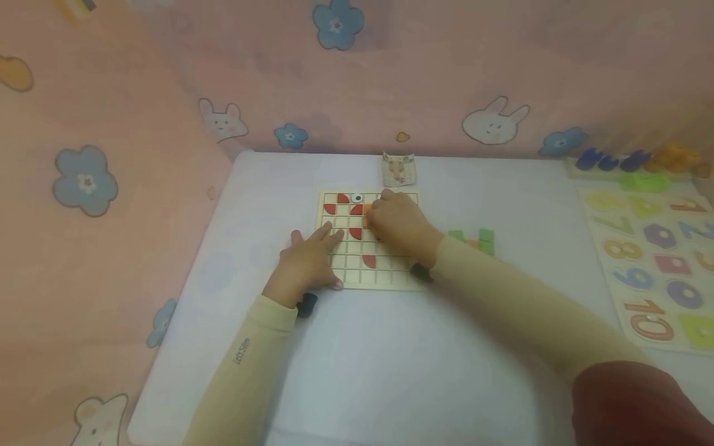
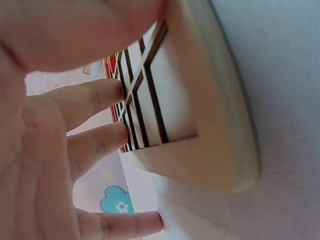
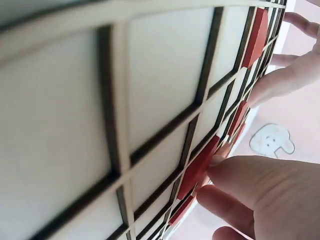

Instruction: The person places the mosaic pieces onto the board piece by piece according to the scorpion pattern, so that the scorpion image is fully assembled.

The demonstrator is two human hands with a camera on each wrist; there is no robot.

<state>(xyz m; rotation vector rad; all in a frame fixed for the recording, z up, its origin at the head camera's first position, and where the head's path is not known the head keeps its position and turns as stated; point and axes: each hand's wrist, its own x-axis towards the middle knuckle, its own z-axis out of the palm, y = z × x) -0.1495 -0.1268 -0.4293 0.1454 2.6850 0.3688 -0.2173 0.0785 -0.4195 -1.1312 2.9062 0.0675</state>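
Note:
A wooden grid board (image 1: 340, 279) lies on the table, with several red quarter-round pieces (image 1: 356, 233), a round eye piece (image 1: 357, 198) and an orange piece (image 1: 365, 217) in its cells. Fingers spread, my left hand (image 1: 307, 260) rests on the board's left side. In the left wrist view, fingertips (image 2: 117, 131) touch the grid near its edge. My right hand (image 1: 401, 223) is over the upper right of the board with curled fingers. Its thumb and forefinger pinch a red piece (image 3: 197, 170) at the grid in the right wrist view. That hand hides several cells.
A small creased pattern card (image 1: 398, 170) lies behind the board. Green pieces (image 1: 486, 241) sit on the table right of it, partly behind the right forearm. Farther right are a number puzzle board (image 1: 619, 248) and a tray with blue and orange shapes (image 1: 591, 164).

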